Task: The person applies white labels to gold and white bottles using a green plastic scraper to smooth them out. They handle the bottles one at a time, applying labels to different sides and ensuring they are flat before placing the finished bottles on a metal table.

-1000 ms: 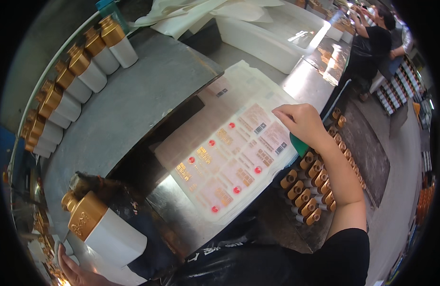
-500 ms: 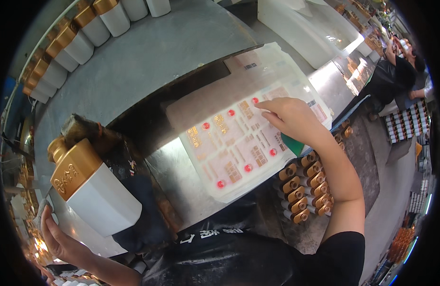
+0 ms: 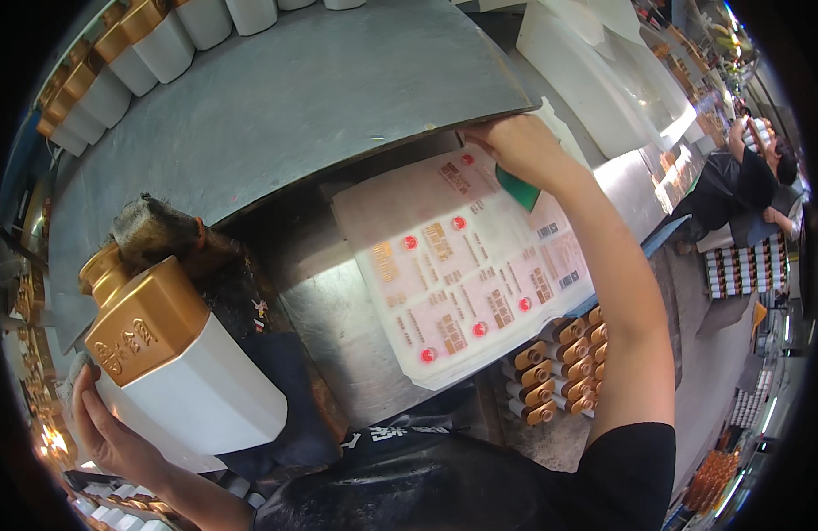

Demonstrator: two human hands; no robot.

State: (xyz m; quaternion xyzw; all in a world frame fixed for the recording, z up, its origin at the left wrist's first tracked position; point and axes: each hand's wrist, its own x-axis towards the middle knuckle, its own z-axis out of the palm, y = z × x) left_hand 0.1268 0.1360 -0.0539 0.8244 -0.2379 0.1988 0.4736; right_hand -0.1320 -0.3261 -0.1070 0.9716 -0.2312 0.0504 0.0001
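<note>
A white bottle (image 3: pixel 205 380) with an embossed gold shoulder and neck lies tilted on a dark blue padded rest (image 3: pixel 307 389) at the left. Beside its gold end is my left hand (image 3: pixel 108 434), fingers bent around a grey cloth (image 3: pixel 70 382). My right hand (image 3: pixel 515 149) reaches to the far edge of a stack of translucent printed sheets (image 3: pixel 400 310) with red round marks and gold lettering; its fingertips are partly hidden there. A flat green piece (image 3: pixel 518 188), like a scraper, is tucked in the same hand.
A raised grey metal shelf (image 3: pixel 338 80) overhangs the far side, with white-and-gold bottles (image 3: pixel 130 66) along its left edge. A bundled cloth (image 3: pixel 161 230) sits behind the bottle. Several capped bottles (image 3: pixel 551 372) stand low at right. Another person (image 3: pixel 732 190) works far right.
My right hand has moved away from me, from over the sheets' middle to their far edge, keeping the green piece. The view has shifted slightly; my left hand stays beside the bottle.
</note>
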